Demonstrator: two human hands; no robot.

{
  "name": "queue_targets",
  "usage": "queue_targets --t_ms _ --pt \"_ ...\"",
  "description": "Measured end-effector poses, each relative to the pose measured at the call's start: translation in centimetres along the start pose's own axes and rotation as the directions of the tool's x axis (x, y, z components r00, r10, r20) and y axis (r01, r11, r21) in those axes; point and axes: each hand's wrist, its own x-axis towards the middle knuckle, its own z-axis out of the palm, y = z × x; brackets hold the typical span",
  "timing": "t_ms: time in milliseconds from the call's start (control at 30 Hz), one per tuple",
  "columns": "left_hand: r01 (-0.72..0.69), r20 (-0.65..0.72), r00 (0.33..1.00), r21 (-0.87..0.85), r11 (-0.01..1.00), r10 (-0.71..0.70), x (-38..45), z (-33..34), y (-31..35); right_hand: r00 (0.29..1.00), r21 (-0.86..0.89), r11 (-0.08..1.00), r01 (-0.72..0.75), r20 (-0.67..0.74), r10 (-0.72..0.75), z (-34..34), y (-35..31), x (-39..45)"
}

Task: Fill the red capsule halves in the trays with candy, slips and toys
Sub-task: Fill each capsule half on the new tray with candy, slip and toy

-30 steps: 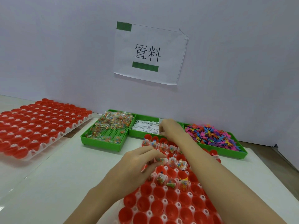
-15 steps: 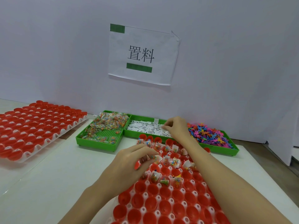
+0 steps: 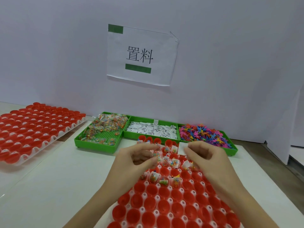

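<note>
A white tabletop against a pale wall holds the white tray of red plastic capsule halves [image 3: 172,199]. Over its far rows, the left hand [image 3: 131,162] pinches candy packets; the right hand [image 3: 209,158] is curled, its contents unclear. Crowded hands could spill filled cups. Beyond the tray sit green bins [image 3: 98,145], well clear.

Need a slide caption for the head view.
Both hands, left and right, work over a part-filled capsule tray before three green bins.
</note>
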Motion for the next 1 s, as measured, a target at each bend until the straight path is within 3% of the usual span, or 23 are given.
queue_targets --t_ms 133,467,600,700,800,900,1000 --pt "0.013 0.07 0.997 0.001 1.0 -0.013 -0.7 1.1 0.2 0.998 0.03 1.0 -0.005 0.07 0.003 1.3 0.2 -3.4" --pt "0.045 0.191 0.981 -0.039 0.998 -0.036 -1.2 1.8 0.8 0.996 -0.098 0.993 0.061 -0.064 -0.068 2.1 1.6 -4.1" --pt "0.042 0.2 0.979 -0.041 0.998 -0.033 -1.3 2.0 0.6 0.997 -0.099 0.993 0.068 -0.038 -0.072 2.3 1.5 -4.3" --pt "0.028 0.14 0.99 -0.023 0.999 -0.025 -1.1 1.8 0.6 0.998 -0.108 0.992 0.069 0.017 -0.068 2.1 1.1 -4.0" --pt "0.003 -0.042 0.999 0.074 0.997 0.0 -0.5 0.8 0.6 0.995 -0.263 0.96 0.098 0.05 -0.088 1.6 0.9 -2.2" --pt "0.031 -0.152 0.988 0.073 0.997 -0.02 0.1 -0.4 0.6 0.983 -0.43 0.885 0.178 0.043 -0.177 1.5 1.0 0.9" --pt "0.041 -0.179 0.984 0.091 0.995 -0.024 0.2 -1.0 0.4 0.96 -0.591 0.757 0.279 0.145 -0.241 1.8 1.2 4.4"
